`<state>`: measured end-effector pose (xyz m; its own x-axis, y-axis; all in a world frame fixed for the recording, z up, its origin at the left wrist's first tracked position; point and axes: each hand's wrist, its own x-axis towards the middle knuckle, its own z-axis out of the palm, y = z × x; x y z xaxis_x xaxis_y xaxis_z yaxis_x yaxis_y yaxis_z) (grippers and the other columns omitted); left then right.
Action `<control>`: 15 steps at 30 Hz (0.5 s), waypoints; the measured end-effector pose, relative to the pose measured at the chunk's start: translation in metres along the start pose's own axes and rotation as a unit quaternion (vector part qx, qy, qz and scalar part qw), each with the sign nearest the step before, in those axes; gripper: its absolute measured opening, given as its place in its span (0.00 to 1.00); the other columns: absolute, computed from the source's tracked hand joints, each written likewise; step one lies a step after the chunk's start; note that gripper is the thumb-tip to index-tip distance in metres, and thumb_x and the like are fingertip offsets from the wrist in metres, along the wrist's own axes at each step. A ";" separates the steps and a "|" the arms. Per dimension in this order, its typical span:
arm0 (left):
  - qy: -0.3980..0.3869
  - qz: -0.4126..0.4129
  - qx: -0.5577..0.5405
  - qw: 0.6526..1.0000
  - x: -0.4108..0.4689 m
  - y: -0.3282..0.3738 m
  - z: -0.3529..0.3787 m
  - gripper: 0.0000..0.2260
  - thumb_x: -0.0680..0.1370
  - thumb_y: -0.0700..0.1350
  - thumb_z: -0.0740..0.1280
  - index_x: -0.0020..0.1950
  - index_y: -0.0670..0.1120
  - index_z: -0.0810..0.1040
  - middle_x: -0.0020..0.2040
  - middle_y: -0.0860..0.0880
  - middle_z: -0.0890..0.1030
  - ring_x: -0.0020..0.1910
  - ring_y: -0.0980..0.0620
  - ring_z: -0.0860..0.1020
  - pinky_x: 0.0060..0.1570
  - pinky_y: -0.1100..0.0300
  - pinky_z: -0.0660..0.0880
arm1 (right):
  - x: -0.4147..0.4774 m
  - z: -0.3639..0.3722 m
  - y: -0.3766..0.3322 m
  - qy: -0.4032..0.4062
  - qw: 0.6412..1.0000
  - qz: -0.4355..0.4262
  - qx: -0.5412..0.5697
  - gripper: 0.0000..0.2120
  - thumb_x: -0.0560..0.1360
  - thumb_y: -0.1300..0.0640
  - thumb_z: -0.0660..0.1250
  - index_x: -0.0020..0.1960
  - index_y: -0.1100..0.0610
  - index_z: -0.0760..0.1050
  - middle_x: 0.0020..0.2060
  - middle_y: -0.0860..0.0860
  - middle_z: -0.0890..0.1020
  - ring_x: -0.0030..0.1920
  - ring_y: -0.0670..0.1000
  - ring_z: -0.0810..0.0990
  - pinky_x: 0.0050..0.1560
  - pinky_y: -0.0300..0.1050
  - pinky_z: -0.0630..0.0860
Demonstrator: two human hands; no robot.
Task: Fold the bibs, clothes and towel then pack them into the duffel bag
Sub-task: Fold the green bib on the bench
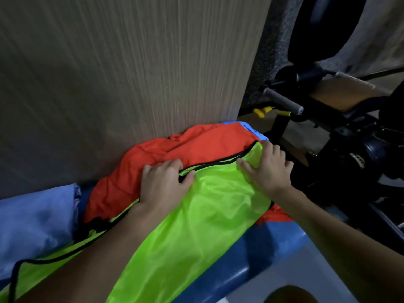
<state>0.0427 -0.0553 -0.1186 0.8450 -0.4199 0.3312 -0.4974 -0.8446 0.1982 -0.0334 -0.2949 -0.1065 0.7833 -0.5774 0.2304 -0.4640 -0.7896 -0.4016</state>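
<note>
Green mesh bib (196, 215) with a black edge lies spread from the lower left up toward the middle right of the frame, draped over an orange bib (153, 158) that is bunched beneath it. Both rest on a blue padded bench (251, 254) pushed against a wood-grain panel (131, 73) filling the upper left. The left hand (164, 182) lies palm down across the green bib's black edge, fingers a little bent onto the orange cloth and thumb on the green; whether it pinches the edge cannot be told. The right hand (266, 169) presses flat on the green bib's upper corner, fingers spread and nearly straight, holding nothing. A pale blue cloth (32, 226) sits crumpled at the left, touching the bibs. At the upper right stands a black metal frame (282, 125) with a grey handle (282, 100).
</note>
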 end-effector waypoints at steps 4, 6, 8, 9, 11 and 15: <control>0.016 0.003 0.005 1.000 -0.008 0.003 -0.017 0.18 0.72 0.63 0.59 0.46 0.51 0.79 0.46 0.50 0.80 0.49 0.44 0.78 0.49 0.48 0.70 | -0.010 -0.017 -0.004 0.049 0.996 -0.037 -0.064 0.43 0.70 0.31 0.65 0.74 0.58 0.61 0.65 0.57 0.67 0.66 0.59 0.64 0.64 0.60 0.60; 0.028 0.004 0.001 1.000 -0.016 0.003 -0.032 0.16 0.73 0.61 0.60 0.45 0.51 0.79 0.46 0.49 0.80 0.49 0.43 0.77 0.49 0.48 0.71 | -0.019 -0.028 -0.011 0.071 0.993 -0.064 -0.070 0.41 0.71 0.33 0.66 0.73 0.57 0.62 0.65 0.57 0.68 0.66 0.59 0.65 0.64 0.60 0.60; 0.033 -0.008 -0.016 0.999 -0.027 0.002 -0.049 0.14 0.73 0.59 0.60 0.44 0.51 0.78 0.45 0.49 0.80 0.48 0.42 0.77 0.48 0.48 0.71 | -0.029 -0.036 -0.023 0.073 0.993 -0.080 -0.053 0.38 0.71 0.34 0.66 0.71 0.57 0.64 0.64 0.56 0.69 0.66 0.58 0.65 0.64 0.60 0.61; 0.035 -0.015 -0.024 0.999 -0.034 0.000 -0.058 0.13 0.73 0.57 0.60 0.43 0.50 0.78 0.44 0.49 0.80 0.47 0.42 0.77 0.47 0.48 0.71 | -0.036 -0.040 -0.032 0.063 0.993 -0.087 -0.042 0.36 0.71 0.35 0.66 0.70 0.56 0.65 0.63 0.56 0.69 0.66 0.58 0.66 0.64 0.60 0.61; 0.037 -0.026 -0.039 0.998 -0.053 -0.010 -0.077 0.11 0.73 0.55 0.61 0.41 0.50 0.78 0.42 0.48 0.81 0.46 0.41 0.77 0.45 0.48 0.72 | -0.053 -0.043 -0.052 0.038 0.993 -0.108 -0.022 0.32 0.72 0.36 0.66 0.68 0.54 0.68 0.63 0.55 0.70 0.65 0.58 0.66 0.64 0.59 0.62; 0.037 -0.067 -0.082 0.994 -0.104 -0.058 -0.109 0.11 0.72 0.51 0.59 0.39 0.48 0.78 0.40 0.47 0.81 0.42 0.40 0.78 0.43 0.46 0.76 | -0.099 -0.036 -0.101 -0.010 0.985 -0.169 0.020 0.26 0.74 0.38 0.66 0.66 0.52 0.70 0.60 0.54 0.72 0.63 0.58 0.68 0.61 0.58 0.64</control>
<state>-0.0380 0.0743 -0.0638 0.8918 -0.2775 0.3575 -0.4126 -0.8228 0.3907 -0.0793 -0.1655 -0.0569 0.8988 -0.2782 0.3388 -0.1589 -0.9270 -0.3398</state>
